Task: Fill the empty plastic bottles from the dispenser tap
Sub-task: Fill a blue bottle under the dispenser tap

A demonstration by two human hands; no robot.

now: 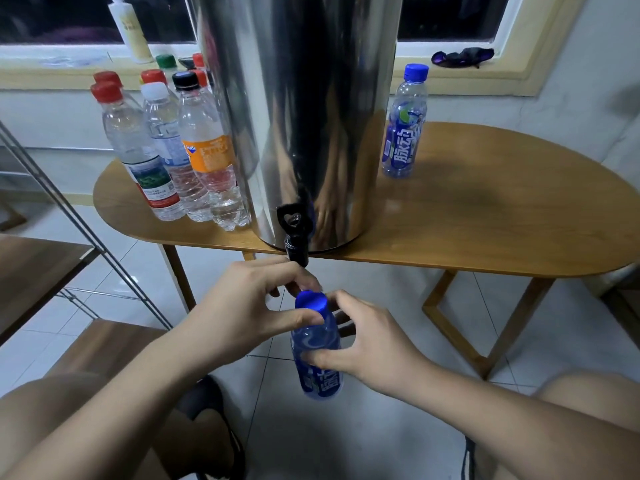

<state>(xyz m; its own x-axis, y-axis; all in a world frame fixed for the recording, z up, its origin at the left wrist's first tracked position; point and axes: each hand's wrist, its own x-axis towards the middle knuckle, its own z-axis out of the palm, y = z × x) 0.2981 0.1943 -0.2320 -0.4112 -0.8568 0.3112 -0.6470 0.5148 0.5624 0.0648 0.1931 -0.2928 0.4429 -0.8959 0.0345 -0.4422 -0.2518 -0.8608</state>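
the left hand [249,306] is pinching the blue cap [311,301] of a blue-labelled plastic bottle [316,338], thumb and fingers clamped on it. the right hand [377,341] is gripping the bottle's body with curled fingers, holding it just below the black tap [295,233], off the wooden table's [485,220] front edge.

We see dim room light, the window panes [450,15] black. Bright streaks glare on the steel dispenser [294,116] (it mirrors the room), and a faint shadow lies on the table [502,244]. Wide-angle distortion bends the edges; lower corners blur.
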